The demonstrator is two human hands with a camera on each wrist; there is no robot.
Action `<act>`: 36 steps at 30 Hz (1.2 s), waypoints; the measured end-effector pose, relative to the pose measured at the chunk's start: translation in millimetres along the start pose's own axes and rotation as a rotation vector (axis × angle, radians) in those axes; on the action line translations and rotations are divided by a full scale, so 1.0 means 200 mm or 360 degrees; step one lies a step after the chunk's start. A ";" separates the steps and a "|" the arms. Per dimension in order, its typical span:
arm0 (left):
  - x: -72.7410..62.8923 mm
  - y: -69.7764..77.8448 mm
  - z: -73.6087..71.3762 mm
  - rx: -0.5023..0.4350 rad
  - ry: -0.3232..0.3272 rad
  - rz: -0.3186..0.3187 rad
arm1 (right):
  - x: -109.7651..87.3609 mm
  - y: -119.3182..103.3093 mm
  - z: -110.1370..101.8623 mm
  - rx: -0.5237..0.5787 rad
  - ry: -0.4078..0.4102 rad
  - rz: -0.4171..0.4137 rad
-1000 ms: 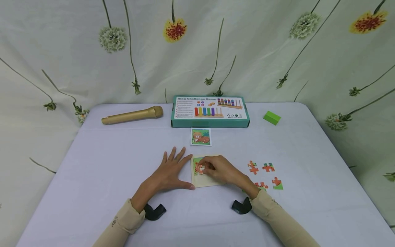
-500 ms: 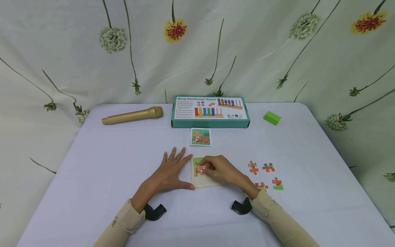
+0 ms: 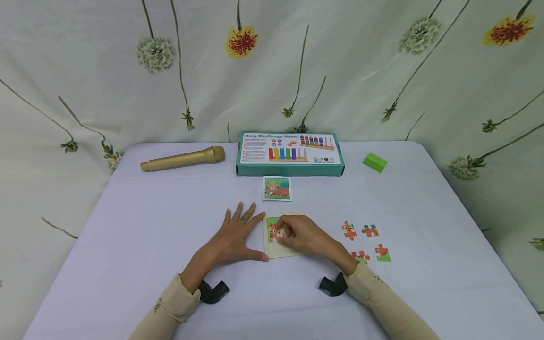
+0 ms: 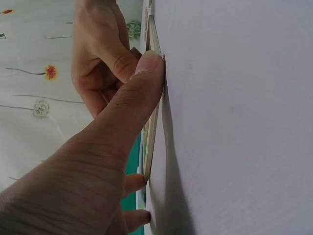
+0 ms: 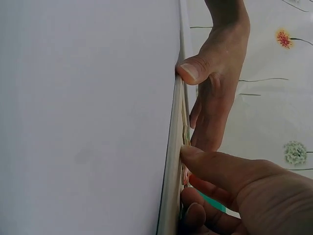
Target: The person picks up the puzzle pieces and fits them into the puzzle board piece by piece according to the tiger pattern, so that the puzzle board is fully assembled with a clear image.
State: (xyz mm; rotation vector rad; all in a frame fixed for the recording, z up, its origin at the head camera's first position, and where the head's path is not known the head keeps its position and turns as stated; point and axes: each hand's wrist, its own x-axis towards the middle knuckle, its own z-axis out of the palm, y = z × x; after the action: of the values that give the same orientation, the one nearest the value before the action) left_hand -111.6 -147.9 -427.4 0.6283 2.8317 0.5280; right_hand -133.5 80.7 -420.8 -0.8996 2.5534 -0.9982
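Observation:
A shallow pale wooden puzzle board (image 3: 280, 251) lies on the table, with tiger puzzle pieces (image 3: 270, 231) in its left part. My left hand (image 3: 233, 241) is spread flat beside it, the thumb and forefinger touching its left edge. My right hand (image 3: 303, 233) bends over the board and holds a puzzle piece between thumb and curled forefinger, low in the tray; the hand hides the board's right part. In the right wrist view the right thumb (image 5: 210, 159) sits right at the board's surface. In the left wrist view the left thumb (image 4: 144, 73) presses against the board's edge.
Several loose puzzle pieces (image 3: 370, 230) lie right of the board. Behind it are a tiger picture card (image 3: 277, 189), a teal game box (image 3: 290, 170), a gold microphone (image 3: 182, 159) and a green block (image 3: 375, 162). Black curved parts (image 3: 333, 285) show by both wrists.
The right thumb and forefinger have shifted slightly on the board, and the tiger face piece has moved a little under them. My left hand has stayed in place.

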 end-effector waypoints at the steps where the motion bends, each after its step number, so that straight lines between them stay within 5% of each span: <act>1: 0.00 0.00 0.00 0.0001 -0.0001 0.0000 | 0.00 0.00 0.00 0.0003 0.0009 -0.0003; 36: 0.00 0.00 0.00 0.0018 -0.0014 -0.0011 | 0.00 0.00 0.02 -0.0075 0.0090 -0.0030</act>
State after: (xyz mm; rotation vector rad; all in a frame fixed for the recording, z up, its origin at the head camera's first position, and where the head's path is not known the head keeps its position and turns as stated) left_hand -111.3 -147.5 -426.8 0.6212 2.8298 0.5071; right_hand -131.1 78.6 -423.3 -0.9222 2.6304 -0.9863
